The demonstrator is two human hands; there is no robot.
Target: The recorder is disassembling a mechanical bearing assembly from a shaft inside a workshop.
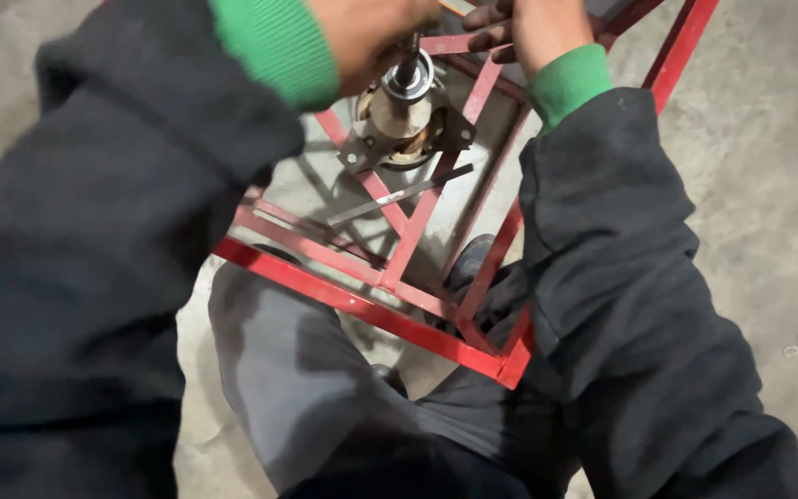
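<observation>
Here, at the top of the frame, both hands work over a red frame.

Left hand: the left hand (371,37), top centre, is curled down over the dark shaft (409,63); how tightly the fingers close I cannot tell, the sleeve hides them.
Right hand: the right hand (533,28), upper right of centre, has its fingers folded over a red bar of the frame (362,305), gripping it.
Shaft assembly: a shiny bearing ring (410,85) sits round the shaft, above a tan metal housing (401,118) with a grey bracket plate (362,148), just below the left hand.
Frame: red angle-iron bars cross from centre to upper right, resting on the floor.
In the way: the dark left sleeve with green cuff (279,46) fills the left of the frame and blocks the left hand's grip.
Around: a loose grey flat strip (399,194) lies under the bars; grey-trousered legs (297,370) bottom centre; a shoe (468,263) shows through the frame; concrete floor (768,185) at right.
</observation>
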